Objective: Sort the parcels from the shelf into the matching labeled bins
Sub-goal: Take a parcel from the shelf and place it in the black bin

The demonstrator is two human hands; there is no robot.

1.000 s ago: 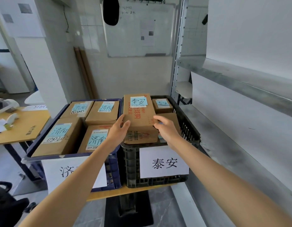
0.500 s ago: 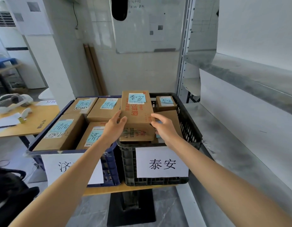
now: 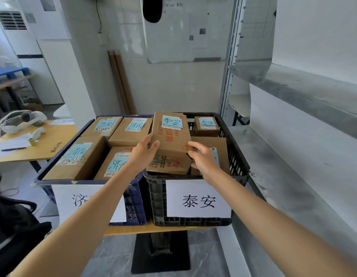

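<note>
Both hands on one parcel (image 3: 170, 140). The left hand (image 3: 142, 154) grips its left edge and the right hand (image 3: 203, 159) curls round its right edge. The parcel is tilted over the black bin (image 3: 240, 156), near end low by the front rim. I cannot tell whether it rests on the boxes beneath.

Its blue sticker (image 3: 172, 121) matches the bin's sign (image 3: 198, 198), so it goes here and not in the blue bin (image 3: 133, 208) at 9 o'clock. The two-sided hold likely steadies it for lowering. A small parcel (image 3: 206, 125) lies at 1 o'clock.

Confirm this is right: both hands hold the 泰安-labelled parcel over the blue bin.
Wrong bin. The head view shows the left hand and right hand holding the 泰安-labelled parcel over the black bin, not the blue bin.
</note>
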